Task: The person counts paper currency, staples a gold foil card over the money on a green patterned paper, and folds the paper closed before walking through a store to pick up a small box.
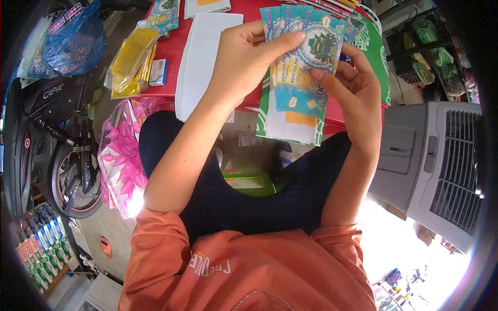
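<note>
A fan of blue-green joss paper notes (298,85), printed with a pagoda and a yellow patch, is spread between my hands above the red table. My left hand (244,62) pinches the notes near their upper left, its thumb lying across the front. My right hand (358,88) grips their right side, thumb pressed on the front and fingers partly hidden behind. Under the notes lies a green-and-white patterned sheet (264,116) with white paper and an orange patch on it. Left of that is a stack of folded white paper (194,67).
Gold-coloured packets (134,54) and a small white-and-blue box (158,72) sit at the left of the red table (167,54). More blue notes (165,14) lie at the back. A grey air cooler (441,166) stands right; a motorbike (67,150) and pink floral bag (123,150) stand left.
</note>
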### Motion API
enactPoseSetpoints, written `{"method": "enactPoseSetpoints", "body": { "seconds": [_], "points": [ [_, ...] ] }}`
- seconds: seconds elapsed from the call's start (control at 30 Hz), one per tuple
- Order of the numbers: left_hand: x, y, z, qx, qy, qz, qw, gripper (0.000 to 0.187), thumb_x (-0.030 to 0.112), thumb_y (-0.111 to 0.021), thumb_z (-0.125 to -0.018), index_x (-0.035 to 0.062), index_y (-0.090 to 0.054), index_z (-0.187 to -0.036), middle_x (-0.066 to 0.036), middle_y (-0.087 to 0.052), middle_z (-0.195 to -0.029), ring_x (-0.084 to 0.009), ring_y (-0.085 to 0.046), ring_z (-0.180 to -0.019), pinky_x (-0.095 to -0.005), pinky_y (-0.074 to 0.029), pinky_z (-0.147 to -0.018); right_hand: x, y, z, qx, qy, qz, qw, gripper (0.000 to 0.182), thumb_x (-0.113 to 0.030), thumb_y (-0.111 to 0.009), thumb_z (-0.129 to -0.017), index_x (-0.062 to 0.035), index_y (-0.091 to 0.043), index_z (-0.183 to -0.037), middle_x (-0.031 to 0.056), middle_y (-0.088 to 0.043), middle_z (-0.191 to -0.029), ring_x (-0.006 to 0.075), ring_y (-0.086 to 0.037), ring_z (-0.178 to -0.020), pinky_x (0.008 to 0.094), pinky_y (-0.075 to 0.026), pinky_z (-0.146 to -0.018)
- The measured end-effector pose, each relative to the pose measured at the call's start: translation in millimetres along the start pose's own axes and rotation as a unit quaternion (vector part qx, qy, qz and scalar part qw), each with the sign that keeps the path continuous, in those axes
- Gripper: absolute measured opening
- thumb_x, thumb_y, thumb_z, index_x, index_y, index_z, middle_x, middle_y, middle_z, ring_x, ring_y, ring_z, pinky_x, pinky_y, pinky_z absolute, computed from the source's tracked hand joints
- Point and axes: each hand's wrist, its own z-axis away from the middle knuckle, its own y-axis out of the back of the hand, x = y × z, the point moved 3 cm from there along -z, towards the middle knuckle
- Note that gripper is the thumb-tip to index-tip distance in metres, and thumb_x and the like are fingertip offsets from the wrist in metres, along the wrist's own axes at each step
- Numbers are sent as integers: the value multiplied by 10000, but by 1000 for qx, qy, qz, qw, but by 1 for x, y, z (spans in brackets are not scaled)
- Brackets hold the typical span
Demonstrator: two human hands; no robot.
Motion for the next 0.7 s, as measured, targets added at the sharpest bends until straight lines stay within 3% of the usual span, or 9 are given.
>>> {"method": "enactPoseSetpoints", "body": {
  "seconds": [0.13,0.2,0.3,0.43,0.53,0.7],
  "points": [
    [2,2,1,19,-96,-117,988,390,235,-793,-895,-22,-691,-1171,-134,-744,-1087,-189,-716,-970,-317,-573,-813,7,9,15,46,-42,-4,998,604,25,-741,-883,42,-456,-1416,185,-737,-1068,200,-720,-972,313,-570,-861],
    [14,1,1,24,-112,-309,944,323,228,-690,-955,-1,-653,-1180,-140,-706,-1120,-272,-680,-1024,-393,-545,-873,19,11,25,69,-77,-6,995,636,28,-748,-875,34,-430,-1426,193,-742,-1030,219,-734,-942,307,-586,-805],
    [16,3,4,3,-130,-434,891,332,233,-651,-985,-8,-605,-1208,-165,-663,-1192,-335,-636,-1114,-448,-510,-944,37,11,39,89,-109,38,989,761,-19,-785,-842,29,-374,-1481,206,-743,-991,205,-727,-872,299,-569,-752],
    [-1,9,5,-23,-281,-491,824,435,265,-762,-896,-8,-660,-1218,-155,-703,-1175,-302,-675,-1086,-391,-543,-920,37,0,49,110,-126,73,983,841,-52,-811,-815,28,-344,-1510,186,-739,-951,173,-705,-810,286,-546,-694],
    [1,4,16,-87,-180,-469,860,398,266,-713,-930,20,-653,-1238,-185,-664,-1243,-379,-616,-1182,-427,-481,-1014,45,0,49,114,-110,103,982,856,-55,-813,-810,28,-334,-1516,185,-736,-942,166,-699,-804,280,-540,-686],
    [5,-20,42,-152,-183,-500,833,356,214,-671,-945,3,-656,-1231,-185,-650,-1274,-370,-606,-1196,-438,-473,-1034,49,3,45,115,-102,134,979,878,-56,-814,-805,18,-322,-1529,178,-731,-929,155,-683,-780,278,-529,-671]
  ]
}}
